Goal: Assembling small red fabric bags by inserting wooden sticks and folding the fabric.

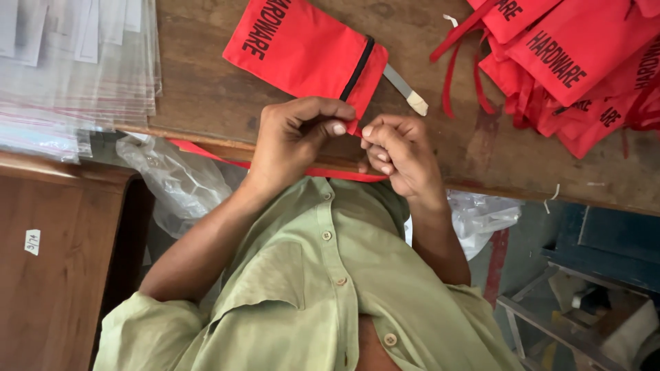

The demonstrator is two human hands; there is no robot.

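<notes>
A red fabric pouch point(302, 48) with black lettering and a black-trimmed mouth lies on the wooden table point(206, 96). My left hand point(299, 134) pinches a red drawstring ribbon point(206, 152) at the pouch's near corner. My right hand point(402, 151) is closed on the same ribbon just to the right, fingertips almost touching the left thumb. The ribbon trails left along the table edge and passes under both hands. A flat metal strip point(405, 86) with a taped end sticks out from the pouch's mouth.
A heap of similar red pouches point(577, 62) with loose ribbons fills the table's far right. A stack of clear plastic sleeves point(75, 69) lies at the far left. Crumpled clear plastic point(179, 182) hangs below the table edge. A wooden surface point(55, 261) stands at my left.
</notes>
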